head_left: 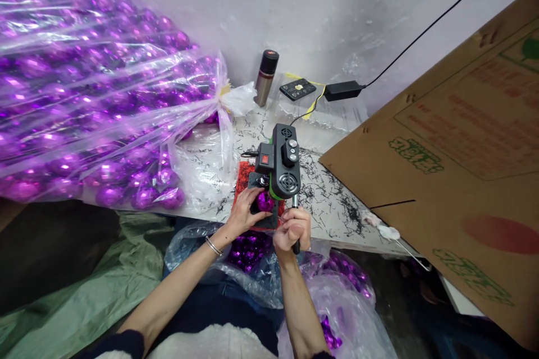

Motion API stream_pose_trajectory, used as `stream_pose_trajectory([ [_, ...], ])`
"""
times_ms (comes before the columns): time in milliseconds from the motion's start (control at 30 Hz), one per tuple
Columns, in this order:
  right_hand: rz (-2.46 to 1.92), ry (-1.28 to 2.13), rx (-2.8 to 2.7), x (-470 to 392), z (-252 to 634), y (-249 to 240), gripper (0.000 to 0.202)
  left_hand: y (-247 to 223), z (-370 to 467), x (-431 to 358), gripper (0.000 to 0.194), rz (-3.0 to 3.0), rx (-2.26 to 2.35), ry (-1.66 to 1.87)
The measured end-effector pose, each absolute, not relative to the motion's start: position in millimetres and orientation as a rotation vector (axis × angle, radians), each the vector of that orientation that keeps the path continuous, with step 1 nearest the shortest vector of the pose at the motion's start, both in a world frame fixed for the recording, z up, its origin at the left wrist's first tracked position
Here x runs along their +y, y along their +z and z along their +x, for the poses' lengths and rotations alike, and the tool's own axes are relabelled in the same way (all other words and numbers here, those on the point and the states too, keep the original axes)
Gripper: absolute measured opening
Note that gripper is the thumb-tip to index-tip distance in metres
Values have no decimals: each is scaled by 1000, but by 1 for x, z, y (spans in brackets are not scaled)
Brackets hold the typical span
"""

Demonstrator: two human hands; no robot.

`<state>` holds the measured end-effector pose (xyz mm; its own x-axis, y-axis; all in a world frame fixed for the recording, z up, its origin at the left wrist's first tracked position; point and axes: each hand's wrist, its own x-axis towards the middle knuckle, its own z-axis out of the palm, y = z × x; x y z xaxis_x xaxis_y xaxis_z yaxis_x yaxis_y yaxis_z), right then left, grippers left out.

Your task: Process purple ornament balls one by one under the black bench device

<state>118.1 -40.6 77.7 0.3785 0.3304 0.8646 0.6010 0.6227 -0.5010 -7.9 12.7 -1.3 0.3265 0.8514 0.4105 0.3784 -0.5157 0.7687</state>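
My left hand (247, 210) grips a shiny purple ball (265, 201) between thumb and fingers, at the front of a small black machine (287, 162) with round vents, knobs and a red switch. The ball sits over the machine's dark base plate (269, 220), which rests on a red mat (243, 176). Just to the right, my right hand (292, 229) is closed around the machine's lever handle (296, 247), whose metal rod runs up to the machine body. Part of the ball is hidden by the left fingers.
A large clear bag of purple balls (105, 101) fills the left side. A cardboard box (442, 168) leans in at right. Behind the machine are a bottle (266, 78), a phone-like black slab (297, 89) and a power adapter (343, 90). Black bits litter the white table (320, 219).
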Motion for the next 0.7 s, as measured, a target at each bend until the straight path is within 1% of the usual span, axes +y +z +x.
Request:
stream_pose_trajectory([
  [333,-929,-239,-1206,-34,119,72,37,4,-7,18,65,1950,1007,1093],
  [533,-932,-285,-1282,-34,125,66,41,5,-5,21,65,1939,980,1095],
  [600,-931,-280,-1300,-35,127,73,43,5,-5,23,66,1948,975,1087],
  [700,-979,-216,-1275,-39,129,96,41,6,-6,21,67,1981,967,1078],
])
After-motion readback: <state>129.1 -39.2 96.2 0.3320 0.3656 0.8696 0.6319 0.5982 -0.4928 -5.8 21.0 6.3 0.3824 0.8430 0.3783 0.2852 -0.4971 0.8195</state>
